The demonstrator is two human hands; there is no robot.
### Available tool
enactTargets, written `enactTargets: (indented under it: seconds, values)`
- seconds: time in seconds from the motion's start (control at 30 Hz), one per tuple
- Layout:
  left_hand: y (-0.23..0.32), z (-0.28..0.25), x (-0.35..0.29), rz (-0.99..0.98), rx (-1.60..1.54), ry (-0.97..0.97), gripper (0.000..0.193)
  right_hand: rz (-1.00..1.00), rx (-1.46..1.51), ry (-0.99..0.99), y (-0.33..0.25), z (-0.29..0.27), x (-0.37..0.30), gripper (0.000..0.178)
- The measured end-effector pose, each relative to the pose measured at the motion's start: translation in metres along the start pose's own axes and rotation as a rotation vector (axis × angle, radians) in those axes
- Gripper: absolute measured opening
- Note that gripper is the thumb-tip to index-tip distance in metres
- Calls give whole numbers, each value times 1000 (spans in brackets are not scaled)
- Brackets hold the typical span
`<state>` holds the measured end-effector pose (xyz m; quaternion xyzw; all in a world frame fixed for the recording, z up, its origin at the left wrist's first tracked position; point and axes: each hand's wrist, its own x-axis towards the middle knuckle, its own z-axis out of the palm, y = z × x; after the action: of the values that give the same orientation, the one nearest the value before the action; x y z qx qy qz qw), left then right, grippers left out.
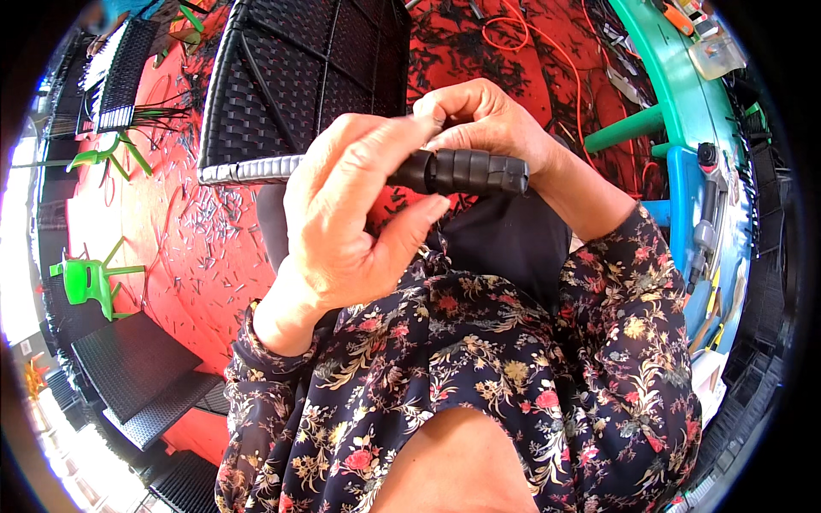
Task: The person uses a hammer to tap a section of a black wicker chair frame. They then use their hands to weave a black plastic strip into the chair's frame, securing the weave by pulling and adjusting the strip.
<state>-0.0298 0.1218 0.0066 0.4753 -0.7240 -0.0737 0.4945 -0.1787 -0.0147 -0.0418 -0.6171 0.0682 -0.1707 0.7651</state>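
Note:
A black woven rattan furniture piece (282, 94) stands before me, with a strip-wrapped leg (479, 171) running crosswise toward the right. My left hand (351, 214) lies over this leg, its thumb spread away below and its fingers stretched across above. The left fingertips meet those of my right hand (492, 124), just above the leg. Thumb and forefinger of the right hand are pinched together; what they hold, if anything, is too small to make out. Part of the leg is hidden behind the left hand.
Scraps of black strip (218, 214) litter the red floor (171, 265). On the left are a green stool (85, 280) and black woven panels (141, 363). A green table (684, 94) stands at right beside a blue surface (680, 184) bearing a power tool (706, 205). An orange hose (569, 68) crosses the floor.

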Motion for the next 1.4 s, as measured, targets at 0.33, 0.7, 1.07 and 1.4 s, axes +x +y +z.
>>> enactTargets:
  seconds: [0.33, 0.7, 1.07, 1.4]
  values:
    - [-13, 2, 1, 96, 5, 3, 36, 71, 199, -121, 7, 0, 8, 15]
    - [-15, -8, 5, 92, 37, -84, 34, 81, 120, -18, 5, -8, 7, 7]
    - [-19, -11, 24, 116, 93, -285, 31, 234, 48, 29, 15, -17, 5, 7]
    - [-24, -12, 22, 149, 141, -331, 43, 295, 147, 8, 20, -22, 6, 12]
